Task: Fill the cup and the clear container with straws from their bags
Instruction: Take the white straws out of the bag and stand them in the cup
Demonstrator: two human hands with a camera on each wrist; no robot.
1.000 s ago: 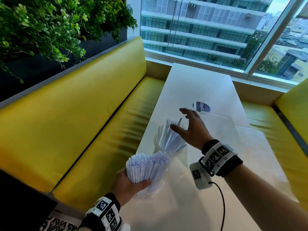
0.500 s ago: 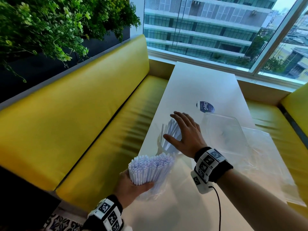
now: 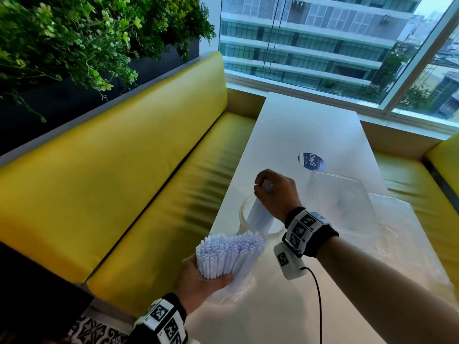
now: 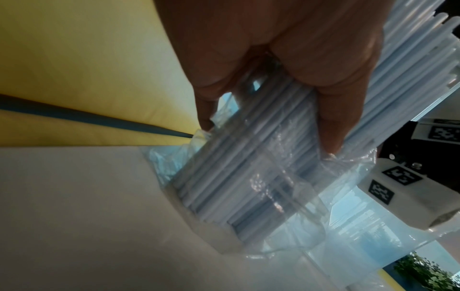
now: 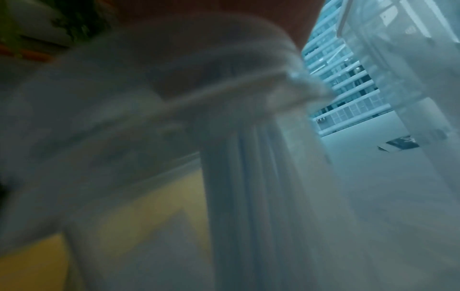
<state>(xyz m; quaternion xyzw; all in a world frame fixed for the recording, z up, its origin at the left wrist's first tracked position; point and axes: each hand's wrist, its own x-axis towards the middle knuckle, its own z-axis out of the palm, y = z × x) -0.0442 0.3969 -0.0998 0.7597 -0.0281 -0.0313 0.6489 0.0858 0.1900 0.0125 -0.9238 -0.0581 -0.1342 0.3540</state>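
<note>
My left hand [image 3: 198, 281] grips a clear plastic bag [image 3: 231, 291] packed with white straws [image 3: 228, 254], their open ends fanned upward near the table's near left edge. In the left wrist view the fingers [image 4: 333, 122] wrap the bag of straws [image 4: 248, 173]. My right hand [image 3: 273, 192] is curled round the tops of a bunch of white straws [image 3: 259, 214] that stand in the clear cup [image 3: 244, 212]. The right wrist view is blurred but shows these straws [image 5: 248, 177] hanging below the hand. A clear container [image 3: 342, 202] sits right of the cup.
The white table [image 3: 305, 120] runs toward a window, with a dark round sticker [image 3: 311, 160] beyond the cup. A flat clear plastic bag [image 3: 409, 244] lies under and right of the container. Yellow bench seats [image 3: 124, 182] flank the table; plants hang at upper left.
My right hand was open and spread above the straws in the cup; it has since closed round their tops and gathered them into a bunch. The left hand has kept hold of the bag.
</note>
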